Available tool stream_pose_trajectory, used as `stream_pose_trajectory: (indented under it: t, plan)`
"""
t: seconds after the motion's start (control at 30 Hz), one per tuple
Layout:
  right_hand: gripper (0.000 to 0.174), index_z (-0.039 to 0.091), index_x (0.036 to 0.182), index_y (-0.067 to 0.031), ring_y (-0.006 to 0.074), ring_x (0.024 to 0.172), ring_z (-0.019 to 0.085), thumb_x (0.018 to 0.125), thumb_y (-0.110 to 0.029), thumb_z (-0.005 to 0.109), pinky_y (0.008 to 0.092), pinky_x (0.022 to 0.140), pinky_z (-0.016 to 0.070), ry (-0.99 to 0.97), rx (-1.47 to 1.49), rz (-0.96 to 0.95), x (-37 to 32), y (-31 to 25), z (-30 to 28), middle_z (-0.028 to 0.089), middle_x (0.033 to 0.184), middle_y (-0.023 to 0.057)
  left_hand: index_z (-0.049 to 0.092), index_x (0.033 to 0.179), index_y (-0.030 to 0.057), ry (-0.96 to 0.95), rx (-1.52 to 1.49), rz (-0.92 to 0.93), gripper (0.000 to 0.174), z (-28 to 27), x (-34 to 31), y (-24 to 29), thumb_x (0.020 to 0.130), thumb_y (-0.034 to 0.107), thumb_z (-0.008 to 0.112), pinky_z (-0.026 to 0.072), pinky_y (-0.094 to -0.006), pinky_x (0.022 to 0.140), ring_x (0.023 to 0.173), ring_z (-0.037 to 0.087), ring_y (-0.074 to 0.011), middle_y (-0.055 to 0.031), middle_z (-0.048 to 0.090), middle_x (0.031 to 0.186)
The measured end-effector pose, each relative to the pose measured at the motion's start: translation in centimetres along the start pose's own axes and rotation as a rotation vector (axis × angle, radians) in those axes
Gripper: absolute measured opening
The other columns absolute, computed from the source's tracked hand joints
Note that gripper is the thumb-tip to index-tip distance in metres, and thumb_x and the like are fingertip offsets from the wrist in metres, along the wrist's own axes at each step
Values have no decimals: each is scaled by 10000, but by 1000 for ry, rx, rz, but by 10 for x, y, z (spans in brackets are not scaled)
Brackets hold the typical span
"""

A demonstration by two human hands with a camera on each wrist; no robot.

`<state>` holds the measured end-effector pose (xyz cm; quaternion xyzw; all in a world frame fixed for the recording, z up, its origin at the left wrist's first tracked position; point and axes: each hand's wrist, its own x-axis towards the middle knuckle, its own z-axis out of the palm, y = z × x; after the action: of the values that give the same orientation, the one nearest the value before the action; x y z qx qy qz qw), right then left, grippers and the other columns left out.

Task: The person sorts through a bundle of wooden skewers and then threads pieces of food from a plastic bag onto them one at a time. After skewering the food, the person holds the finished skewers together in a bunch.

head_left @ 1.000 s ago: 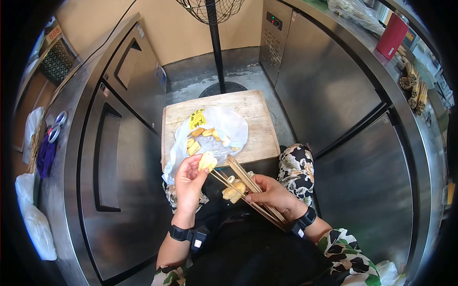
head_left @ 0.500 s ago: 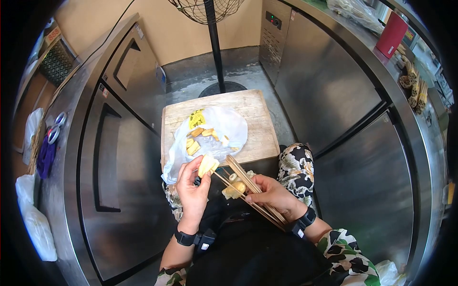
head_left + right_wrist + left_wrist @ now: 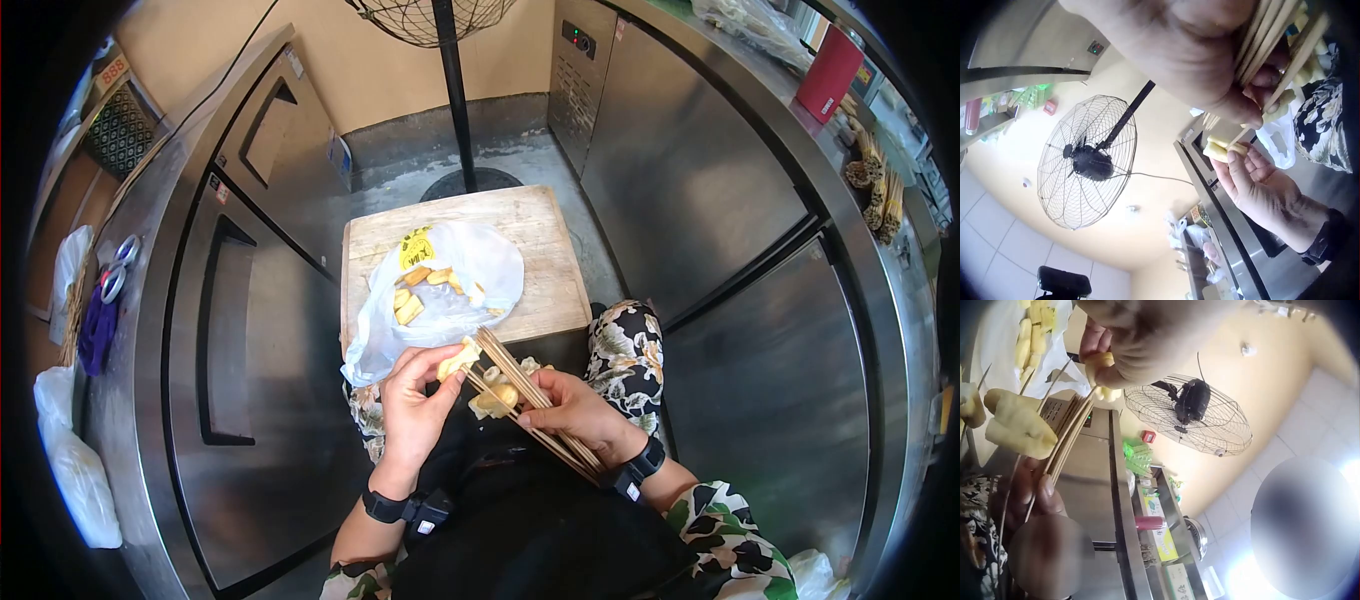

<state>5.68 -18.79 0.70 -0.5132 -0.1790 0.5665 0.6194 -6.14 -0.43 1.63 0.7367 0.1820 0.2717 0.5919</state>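
A plastic bag (image 3: 492,262) is lying open on the worktop (image 3: 548,232), overhanging its near-left corner and holding yellow pieces (image 3: 408,307). Just past the near edge, fingers of the left hand (image 3: 415,402) are pinching one piece (image 3: 458,358) at the tips of the skewers (image 3: 522,388). Fingers of the right hand (image 3: 577,407) are gripping that bundle. Steel cabinets (image 3: 700,180) are flanking closely.

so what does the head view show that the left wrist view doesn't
Only the head view: the scissors on the left counter and the fan base on the floor. Only the left wrist view: the fan motor inside its full cage, and white tiles beyond it. Both: the left hand pinching a yellow food piece at a skewer tip, and the right hand gripping the skewers, with threaded pieces on them.
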Motion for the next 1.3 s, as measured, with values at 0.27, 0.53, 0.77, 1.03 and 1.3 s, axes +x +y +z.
stream_pose_trajectory:
  t: [0.27,0.53,0.77,1.03,1.3]
  plan:
    - [297,537,1020,-42,21,650,506,780,-17,711,153,565,417,82,2,-4,11,11,-10,569,833,-32,666,1049,42,-248,227,-50,303,13,-8,0,756,-20,705,487,-220,734,809,607,-105,-52,618,893]
    - [180,522,949,-54,22,626,495,822,-20,644,151,536,400,103,0,25,18,11,-21,535,792,-31,656,943,22,-9,423,-85,149,-24,78,-98,843,128,624,494,-329,683,760,638,-249,-115,667,823]
    - [125,518,937,-35,38,628,523,841,7,586,154,547,427,89,217,-18,12,15,-32,544,799,-5,607,1028,32,-17,1181,26,269,-30,115,-145,761,33,573,485,-427,810,937,589,-348,-183,588,1013]
    - [156,530,944,-50,36,712,547,831,-2,626,156,644,452,105,250,-52,8,9,-26,564,816,-28,594,1042,41,-111,1019,-50,293,-34,117,-128,750,30,612,503,-378,761,849,612,-321,-155,598,959]
    - [114,563,899,-51,17,706,516,816,-41,639,167,625,415,21,-2,-30,20,26,-11,571,789,-39,456,1203,22,21,-709,-313,309,-22,49,-20,921,139,503,525,-332,784,862,607,-212,-102,583,1032]
